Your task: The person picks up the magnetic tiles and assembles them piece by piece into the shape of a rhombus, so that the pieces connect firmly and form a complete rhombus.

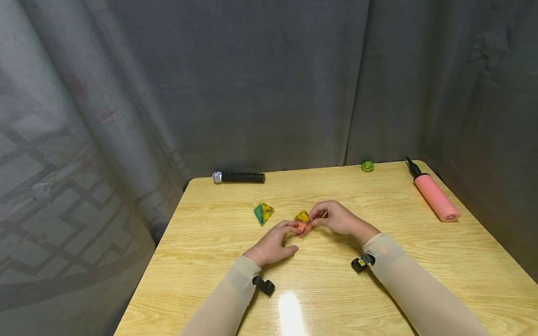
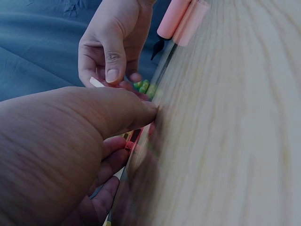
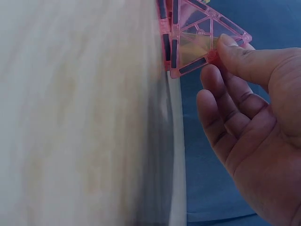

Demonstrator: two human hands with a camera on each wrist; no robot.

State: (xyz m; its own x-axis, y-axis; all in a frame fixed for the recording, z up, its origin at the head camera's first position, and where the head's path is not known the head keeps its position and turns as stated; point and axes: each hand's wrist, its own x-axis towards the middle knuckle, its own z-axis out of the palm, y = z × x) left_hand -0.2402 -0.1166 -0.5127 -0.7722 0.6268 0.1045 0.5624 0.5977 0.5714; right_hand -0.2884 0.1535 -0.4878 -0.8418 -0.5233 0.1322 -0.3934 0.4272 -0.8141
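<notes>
My right hand [image 1: 334,218] pinches a pink see-through triangular magnetic tile [image 3: 201,33] by one corner between thumb and fingers, holding it tilted up from the table. Beside it a second pink tile [image 1: 300,227] lies low on the tabletop, and the raised tile's edge is right against it. The fingertips of my left hand [image 1: 273,242] rest on that lower tile, with the thumb apart and near the wood. Just behind the pink pieces is a yellow tile [image 1: 301,215]. A small pyramid of green and yellow tiles [image 1: 263,213] stands to the left.
A black microphone [image 1: 239,177] lies near the table's back left edge. At the back right sit a small green object [image 1: 367,166] and a pink hand pump [image 1: 435,196] with a black nozzle. Grey curtains [image 1: 252,84] hang behind the wooden table [image 1: 197,242].
</notes>
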